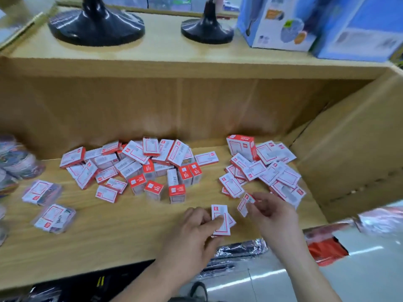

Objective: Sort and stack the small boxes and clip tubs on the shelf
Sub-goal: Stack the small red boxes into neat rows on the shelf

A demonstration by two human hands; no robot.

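Small red-and-white boxes lie in two loose piles on the wooden shelf (135,232): a large pile (139,166) in the middle and a smaller pile (263,168) to the right. My left hand (196,227) grips a short stack of flat boxes (221,219) near the shelf's front edge, thumb across the top one. My right hand (272,212) pinches a single small box (246,203) just right of that stack, close to the right pile. Two clear clip tubs (42,191) (54,217) with red-and-white labels sit at the left.
A cardboard wall (353,160) closes the shelf's right side. The board above carries two black stand bases (96,25) (207,29) and blue cartons (277,22). Blurred colourful packets (15,162) crowd the far left. Below the front edge is a shiny floor with wrapped goods (239,249).
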